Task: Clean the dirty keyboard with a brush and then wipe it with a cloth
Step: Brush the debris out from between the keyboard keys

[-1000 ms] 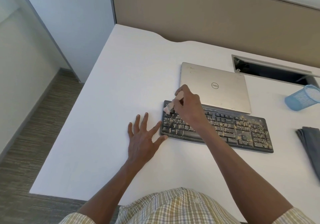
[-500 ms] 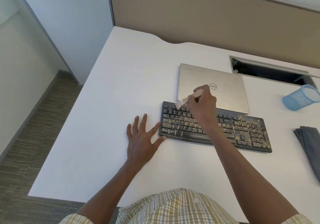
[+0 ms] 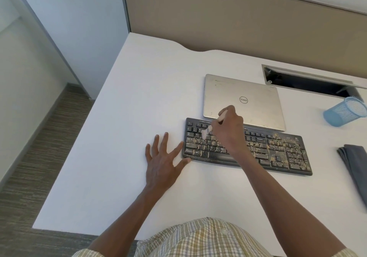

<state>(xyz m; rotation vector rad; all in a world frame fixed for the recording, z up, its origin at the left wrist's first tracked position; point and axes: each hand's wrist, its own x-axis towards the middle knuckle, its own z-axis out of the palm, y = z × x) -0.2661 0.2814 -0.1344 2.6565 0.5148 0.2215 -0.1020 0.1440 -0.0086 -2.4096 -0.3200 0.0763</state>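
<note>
While the left hand (image 3: 161, 163) is laid flat, fingers spread, against the crumb-strewn keyboard (image 3: 278, 149) on the worktop (image 3: 139, 98), a small brush (image 3: 213, 125) is pinched by the right hand (image 3: 228, 131); light, soft-bristled, best held mid-handle.

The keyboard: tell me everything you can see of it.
The keyboard is a black, full-size plastic board with a number pad, lying flat on the white desk just in front of a closed silver laptop. Tan crumbs speckle most of its keys. The left hand lies flat beside it, fingertips at its left edge. The right hand holds a brush, bristles on the upper-left keys.
</note>
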